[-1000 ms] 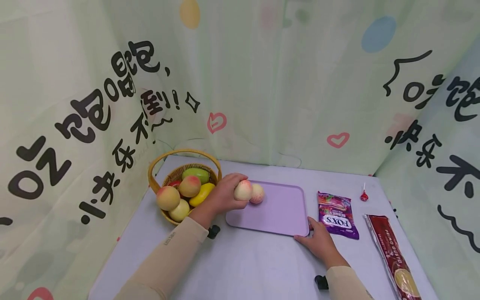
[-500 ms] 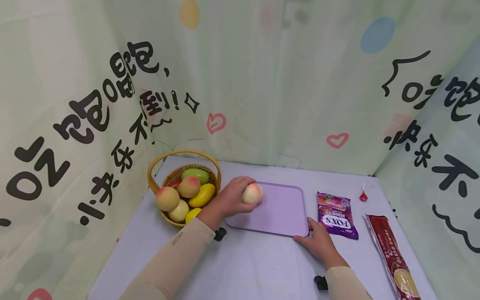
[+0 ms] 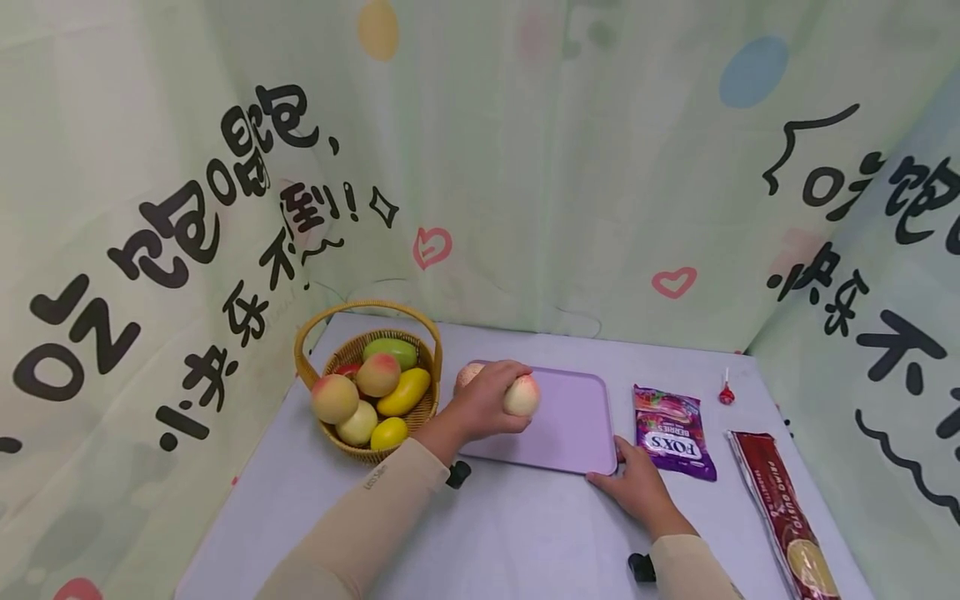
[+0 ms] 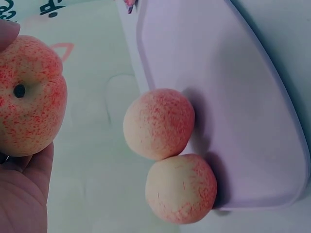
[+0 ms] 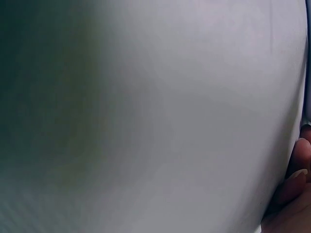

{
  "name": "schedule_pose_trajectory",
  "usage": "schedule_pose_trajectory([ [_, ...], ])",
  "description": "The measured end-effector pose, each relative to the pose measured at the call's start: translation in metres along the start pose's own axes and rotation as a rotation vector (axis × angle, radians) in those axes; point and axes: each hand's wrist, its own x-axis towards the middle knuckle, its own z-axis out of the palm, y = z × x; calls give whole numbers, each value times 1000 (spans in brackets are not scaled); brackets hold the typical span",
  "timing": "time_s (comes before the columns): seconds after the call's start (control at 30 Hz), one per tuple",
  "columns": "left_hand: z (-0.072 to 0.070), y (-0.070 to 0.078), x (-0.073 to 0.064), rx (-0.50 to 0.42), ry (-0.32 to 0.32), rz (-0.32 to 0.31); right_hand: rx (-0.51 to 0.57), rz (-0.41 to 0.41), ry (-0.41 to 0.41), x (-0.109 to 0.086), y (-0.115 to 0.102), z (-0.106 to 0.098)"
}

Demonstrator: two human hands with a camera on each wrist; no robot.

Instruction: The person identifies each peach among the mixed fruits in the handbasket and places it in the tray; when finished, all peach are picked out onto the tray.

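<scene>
My left hand (image 3: 483, 406) holds a pale, red-speckled peach (image 3: 522, 395) over the lilac tray (image 3: 573, 417), its fingers curled round the fruit. In the left wrist view this held peach (image 4: 36, 109) shows its dark stem end. Two more peaches, one farther (image 4: 159, 124) and one nearer (image 4: 181, 189), touch each other at the tray's end. The head view shows only part of a peach (image 3: 469, 374) behind the left hand. At the tray's near right corner, my right hand (image 3: 645, 492) grips the edge between thumb and fingers. Little besides some fingertips (image 5: 302, 153) appears in the right wrist view.
Left of the tray stands a wicker basket (image 3: 431, 400) with a tall handle, holding peaches and yellow and green fruit. To the right lie a purple candy bag (image 3: 675, 433), a red lollipop (image 3: 726, 393) and a long red pasta packet (image 3: 783, 508). Curtains surround the table.
My left hand has moved right over the tray with the held peach, passing in front of the peach at the tray's left end. The right hand stays at the corner.
</scene>
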Motion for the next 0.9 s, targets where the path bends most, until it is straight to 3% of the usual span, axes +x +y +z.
schedule_pose_trajectory([
  [0.33,16,3,5,-47,-10,25,-1,3,7,0,3,2],
  [0.9,32,6,17,-2,-27,14,-1,8,25,-2,0,2],
])
